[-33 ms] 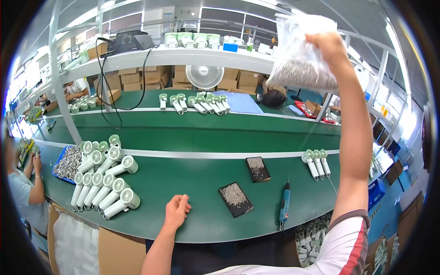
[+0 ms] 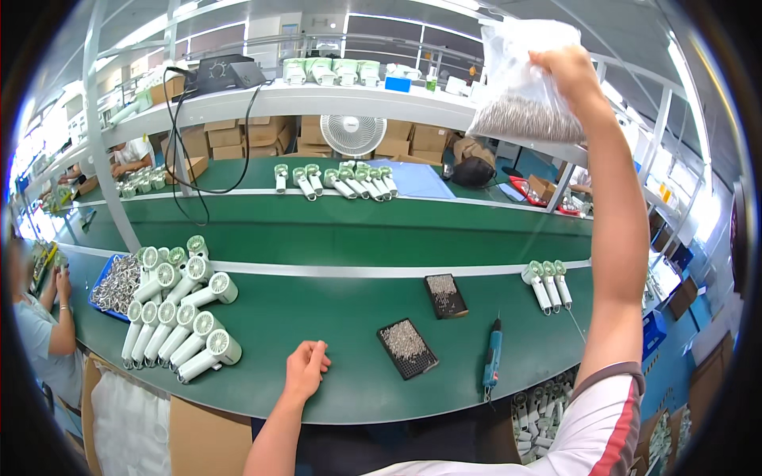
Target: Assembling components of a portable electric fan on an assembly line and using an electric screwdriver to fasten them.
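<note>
Clear plastic bag [image 2: 528, 119]: raised at upper right, near the white shelf [image 2: 341, 99]; slightly higher than a moment ago, its small greyish parts still inside, none poured.
Bag axis: hangs upright, filled end down; the contents lie lengthwise left to right.
Right hand [image 2: 565, 70]: clenched around the bag's upper right side.
Left hand [image 2: 308, 370]: loosely curled over the green bench [image 2: 357, 313], nothing visible in it.
Near parts tray [image 2: 417, 366]: black, between left hand and electric screwdriver [image 2: 493, 355].
</note>
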The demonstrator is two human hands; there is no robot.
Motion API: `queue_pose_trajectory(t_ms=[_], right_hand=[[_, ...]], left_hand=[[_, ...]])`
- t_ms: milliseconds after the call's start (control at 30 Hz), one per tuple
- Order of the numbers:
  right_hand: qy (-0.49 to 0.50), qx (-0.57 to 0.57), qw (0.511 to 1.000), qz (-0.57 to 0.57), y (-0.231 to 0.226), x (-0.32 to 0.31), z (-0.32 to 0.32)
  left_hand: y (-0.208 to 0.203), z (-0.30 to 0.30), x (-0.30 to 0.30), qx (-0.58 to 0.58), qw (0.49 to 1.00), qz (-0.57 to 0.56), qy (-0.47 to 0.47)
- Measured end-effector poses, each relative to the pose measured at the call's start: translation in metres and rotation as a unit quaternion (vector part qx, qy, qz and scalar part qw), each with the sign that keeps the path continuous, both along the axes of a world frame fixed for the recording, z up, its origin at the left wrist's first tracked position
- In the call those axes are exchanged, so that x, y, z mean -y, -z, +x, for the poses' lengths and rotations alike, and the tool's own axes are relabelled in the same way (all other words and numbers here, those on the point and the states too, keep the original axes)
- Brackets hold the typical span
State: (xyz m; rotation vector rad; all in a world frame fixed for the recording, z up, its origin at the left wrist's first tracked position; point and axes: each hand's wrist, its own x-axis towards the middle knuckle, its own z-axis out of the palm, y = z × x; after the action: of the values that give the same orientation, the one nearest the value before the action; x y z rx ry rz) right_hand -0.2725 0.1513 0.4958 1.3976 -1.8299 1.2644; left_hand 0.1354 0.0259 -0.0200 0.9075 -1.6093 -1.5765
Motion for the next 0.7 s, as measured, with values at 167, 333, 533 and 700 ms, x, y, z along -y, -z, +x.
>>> queue_pose_trajectory(t_ms=[167, 333, 533, 700], right_hand=[[0.198, 0.01, 0.98, -0.002, -0.05, 0.082, -0.06], [0.288, -0.036, 0.957, 0.001, -0.036, 0.157, -0.111], [0.337, -0.057, 0.94, 0.013, 0.011, 0.234, -0.16], [0.334, -0.088, 0.938, 0.032, 0.007, 0.231, -0.207]], left_hand=[[0.002, 0.008, -0.002, 0.04, 0.999, 0.009, -0.01], [0.002, 0.006, -0.001, 0.032, 0.999, 0.017, -0.007], [-0.003, 0.01, -0.005, 0.029, 0.999, 0.04, -0.017], [-0.001, 0.013, -0.011, 0.04, 0.999, 0.015, 0.007]])
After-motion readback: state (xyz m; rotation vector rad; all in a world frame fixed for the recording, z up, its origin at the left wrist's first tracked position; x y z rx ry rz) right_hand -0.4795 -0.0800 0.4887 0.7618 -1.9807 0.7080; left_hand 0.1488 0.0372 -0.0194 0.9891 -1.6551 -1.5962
